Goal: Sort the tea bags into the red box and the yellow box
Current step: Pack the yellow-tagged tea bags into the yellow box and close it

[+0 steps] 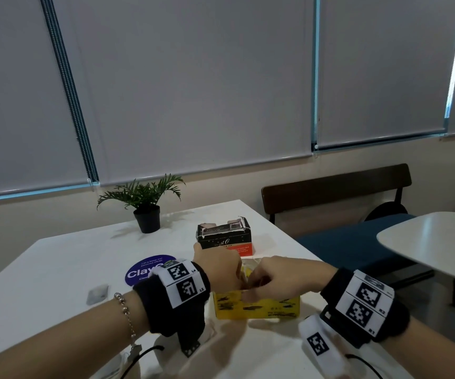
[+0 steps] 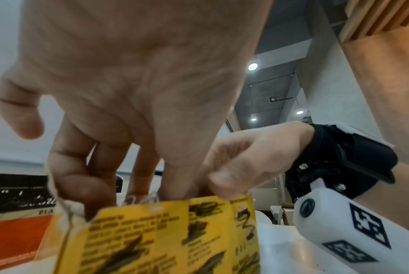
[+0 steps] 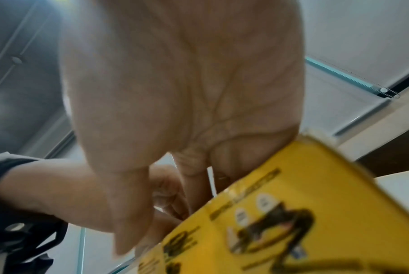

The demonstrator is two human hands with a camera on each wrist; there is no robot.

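Fingers (image 2: 166,176) inside yellow box (image 2: 175,231), wrist-view only

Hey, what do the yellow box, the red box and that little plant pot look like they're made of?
Yellow box: thin printed cardboard, slightly glossy; its top edge is torn and ragged in the left wrist view. Red box: also printed cardboard, black above and red below, with frayed white edges at the open top. Plant pot: matte black, probably plastic, though the look leaves that open.

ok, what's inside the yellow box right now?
Fingers of the left hand and right hand reach into the yellow box, plus a bit of clear wrapper. Any tea bags inside are hidden by the hands and front wall.
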